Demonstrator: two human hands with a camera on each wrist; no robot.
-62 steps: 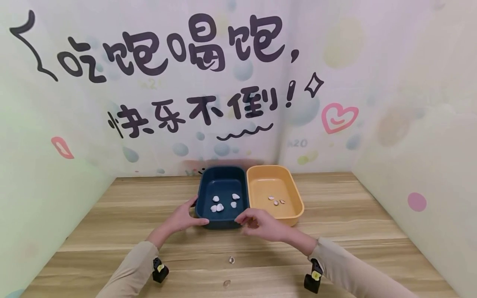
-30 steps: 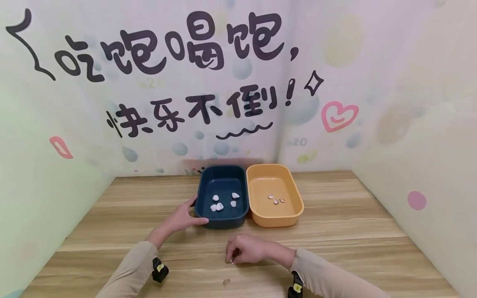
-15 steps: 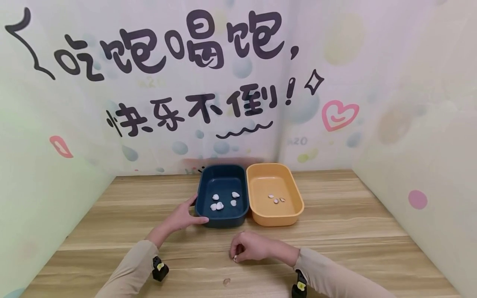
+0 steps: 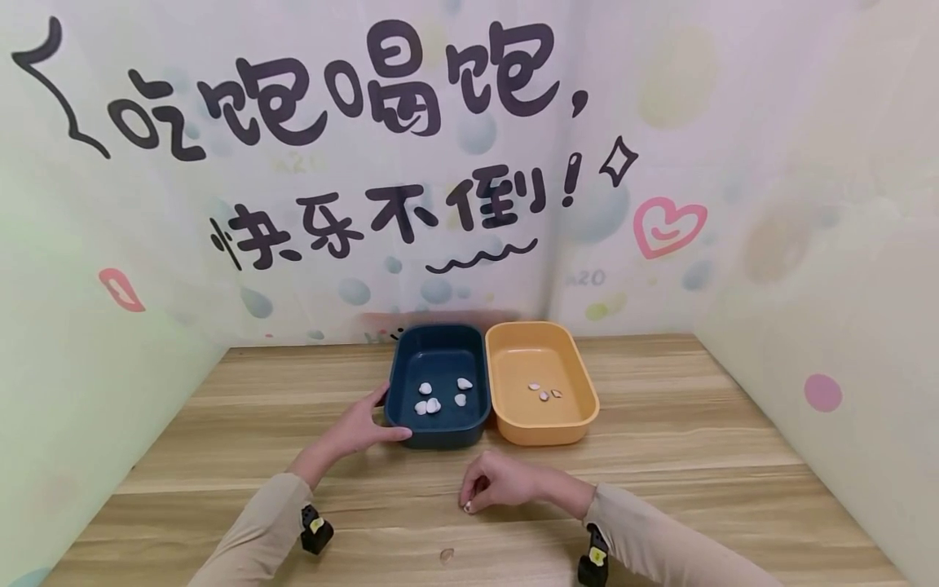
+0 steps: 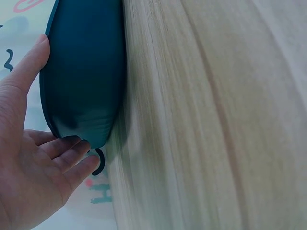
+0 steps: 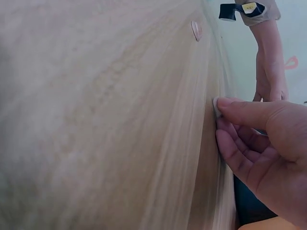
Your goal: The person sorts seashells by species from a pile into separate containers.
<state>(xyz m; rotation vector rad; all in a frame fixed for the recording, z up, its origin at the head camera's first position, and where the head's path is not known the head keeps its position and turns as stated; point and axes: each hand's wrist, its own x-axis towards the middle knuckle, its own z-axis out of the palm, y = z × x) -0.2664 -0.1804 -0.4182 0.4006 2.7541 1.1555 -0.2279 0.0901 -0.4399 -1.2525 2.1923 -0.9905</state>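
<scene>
In the head view my left hand (image 4: 354,425) rests at the near left corner of a dark blue bin (image 4: 438,441). Its thumb touches the front rim, and its loosely extended fingers lie along the side, as the left wrist view shows. My right hand (image 4: 502,479) pinches a small whitish seashell (image 6: 217,107) between thumb and fingertips, close over the wooden table; most of the shell is covered by the fingers. Another seashell (image 4: 447,556), brownish pink, lies on the table nearer the front. Several white seashells (image 4: 434,405) lie inside the blue bin.
Against the blue bin's right side stands a yellow-orange bin (image 4: 546,435), with 3 small seashells (image 4: 544,396) in it. The wooden table (image 4: 704,456) meets a printed back wall (image 4: 469,293) just behind both bins. Pale walls flank it on either side.
My right hand has come from the blue bin's front corner toward me, taken the farther table seashell, and risen slightly back and right with it. My left hand has stayed in place.
</scene>
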